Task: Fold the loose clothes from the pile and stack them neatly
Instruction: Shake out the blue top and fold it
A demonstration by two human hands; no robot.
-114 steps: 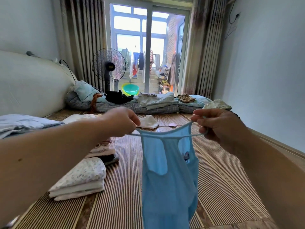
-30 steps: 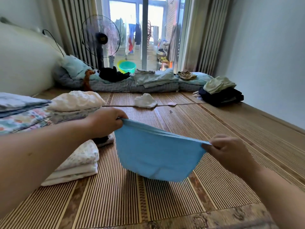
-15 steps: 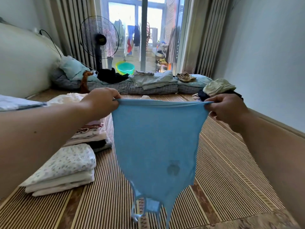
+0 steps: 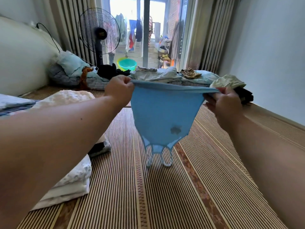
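A light blue strappy top (image 4: 162,114) hangs upside down in the air over the striped mat (image 4: 148,195), its thin straps dangling just above the mat. My left hand (image 4: 119,90) pinches the left corner of its hem. My right hand (image 4: 222,103) grips the right corner, so the hem is stretched level between them. Folded white and patterned clothes (image 4: 72,180) are stacked on the mat at the left, partly hidden by my left forearm. A taller folded stack (image 4: 69,96) stands behind it.
Loose clothes and bedding (image 4: 158,75) lie in a row along the far edge of the mat. A dark and pale green bundle (image 4: 231,85) sits at the far right by the wall. A standing fan (image 4: 99,33) and a green basin (image 4: 127,63) are near the glass door.
The top was first held by its straps, then turned over. In the last half second both hands kept the hem stretched and the garment hangs slightly narrower and farther out.
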